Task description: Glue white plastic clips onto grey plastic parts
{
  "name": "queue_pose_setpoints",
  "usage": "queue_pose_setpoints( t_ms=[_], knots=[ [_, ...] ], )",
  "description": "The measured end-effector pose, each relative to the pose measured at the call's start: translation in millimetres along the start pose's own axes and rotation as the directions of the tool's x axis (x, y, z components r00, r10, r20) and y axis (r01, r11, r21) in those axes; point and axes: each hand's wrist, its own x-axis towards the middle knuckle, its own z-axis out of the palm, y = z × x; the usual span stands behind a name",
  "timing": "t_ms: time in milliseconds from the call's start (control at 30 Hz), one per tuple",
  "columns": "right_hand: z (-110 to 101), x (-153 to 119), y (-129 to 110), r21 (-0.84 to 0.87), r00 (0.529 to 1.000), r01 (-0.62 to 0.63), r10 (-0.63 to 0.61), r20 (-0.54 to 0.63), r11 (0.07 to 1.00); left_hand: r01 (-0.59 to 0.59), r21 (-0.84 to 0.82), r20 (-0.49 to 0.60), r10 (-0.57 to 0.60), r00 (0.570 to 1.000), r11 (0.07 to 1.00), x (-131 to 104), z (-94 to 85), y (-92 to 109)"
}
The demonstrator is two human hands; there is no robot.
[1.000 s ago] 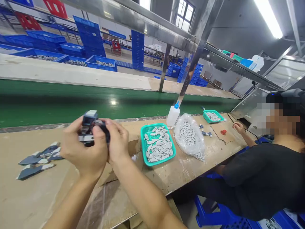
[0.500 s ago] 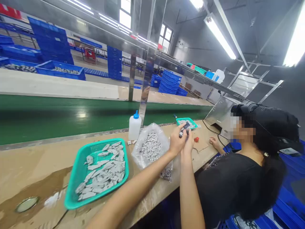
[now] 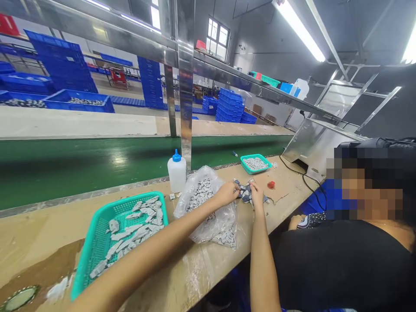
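Lower than in the previous frame, left hand [image 3: 228, 193] and right hand [image 3: 257, 194] now reach the dark grey parts [image 3: 246, 193] on the table [image 3: 42, 229], right of the plastic bag [image 3: 225, 218]. Whether either grips one cannot be told. Left forearm [image 3: 162, 245], crossing the bag, could snag it and spill pieces [image 3: 202, 190]. Parts point mixed ways; no common long axis shows.

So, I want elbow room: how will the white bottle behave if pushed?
The white bottle may tip if pushed high up, being taller than wide. Its rounded sides could let it roll once down. Weight is harder to judge: its fill level isn't clear.
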Motion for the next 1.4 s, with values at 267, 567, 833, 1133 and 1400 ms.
queue_pose_setpoints(
  t_ms=[267, 567, 833, 1133, 1400],
  knots=[
    [-52.5, -63.1, -47.6, -0.090, 0.996, -0.045, 0.037, -0.085, 0.995, -0.176, 0.035, -0.183, 0.180, 0.967, 0.984, -218.2, -102.0, -3.3],
    [50.5, -273.8, -162.3, 0.143, 0.789, 0.052, -0.128, 0.601, 0.988, 0.611, 0.303, -0.839, -0.099, 0.535, 0.731, -425.3, -169.8, -88.3],
    [278.5, -410.3, -245.7, 0.170, 0.230, 0.329, -0.253, 0.940, 0.929, 0.898, -0.120, -0.894, -0.439, 0.087, 0.423, -484.3, -250.6, -187.6],
    [391.4, -489.8, -211.8, 0.062, 0.140, 0.468, -0.143, 0.980, 0.881, 0.868, -0.229, -0.890, -0.456, -0.004, 0.440, -478.9, -234.5, -218.4],
    [403.7, -519.2, -191.3, 0.083, 0.228, 0.188, -0.126, 0.966, 0.979, 0.704, -0.418, -0.882, -0.440, -0.165, 0.574, -474.5, -242.2, -221.9]
  ],
)
